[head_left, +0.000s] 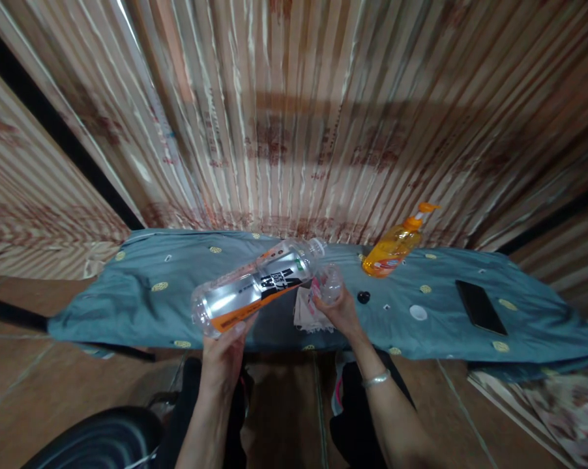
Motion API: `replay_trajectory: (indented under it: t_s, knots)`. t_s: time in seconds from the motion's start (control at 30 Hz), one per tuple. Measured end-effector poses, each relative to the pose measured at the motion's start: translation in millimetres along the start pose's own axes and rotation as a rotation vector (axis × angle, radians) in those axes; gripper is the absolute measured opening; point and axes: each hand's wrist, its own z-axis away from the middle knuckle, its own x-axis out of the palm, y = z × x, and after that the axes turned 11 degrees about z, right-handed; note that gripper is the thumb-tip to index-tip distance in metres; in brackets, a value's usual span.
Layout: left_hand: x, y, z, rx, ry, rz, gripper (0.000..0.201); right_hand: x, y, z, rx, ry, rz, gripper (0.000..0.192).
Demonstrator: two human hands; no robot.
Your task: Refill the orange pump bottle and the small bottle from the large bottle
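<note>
Clear plastic — the large bottle (255, 285) lies tilted across the centre of the frame, base at lower left, open neck at upper right, black-and-orange label facing up. Left hand (225, 355), below centre-left, grasps the bottle at its base end, fingers wrapped under the bottom. Moving right, the bottle's mouth sits just beside and slightly above a small clear cup (329, 284), which the right hand (341, 311) grips from below, fingers closed around it. A pale folded cloth (308, 311) lies on the blue-green table cover (142, 286) under the cup.

Procedure, as judged from this position:
1. Keep the cup upright and steady; hold it over the cloth so drips land there.
2. Raise the base end slowly — the bottle looks nearly empty, so flow may start late and then surge.
3. Keep the neck touching or just over the cup rim.

Further right on the cover: a small black cap (363, 297), a white cap (418, 312), an orange pump bottle (394, 246) lying tilted, and a dark phone (480, 306) at right.
</note>
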Motion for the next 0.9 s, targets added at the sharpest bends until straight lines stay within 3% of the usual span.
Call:
replay_trajectory:
  t_s: [0.13,0.4,0.57,0.9]
  knots:
    - [-10.2,-7.7,1.0,0.002,-0.027,-0.001,0.052,-0.5,-1.9,0.6,-0.014,-0.004,-0.005,0.074]
    - [-32.7,-17.5,7.0,-0.02,-0.066,-0.017,0.066,-0.3,-1.8,0.0,-0.085,0.024,-0.028,0.068]
    - [-37.6,-18.2,11.1,-0.004,-0.075,-0.028,0.073,-0.3,-0.1,-0.1,-0.104,0.025,-0.021,0.078]
    - [-40.7,-19.6,14.9,0.043,-0.023,-0.055,0.077,-1.1,-2.4,0.9,-0.08,0.012,-0.018,0.07]
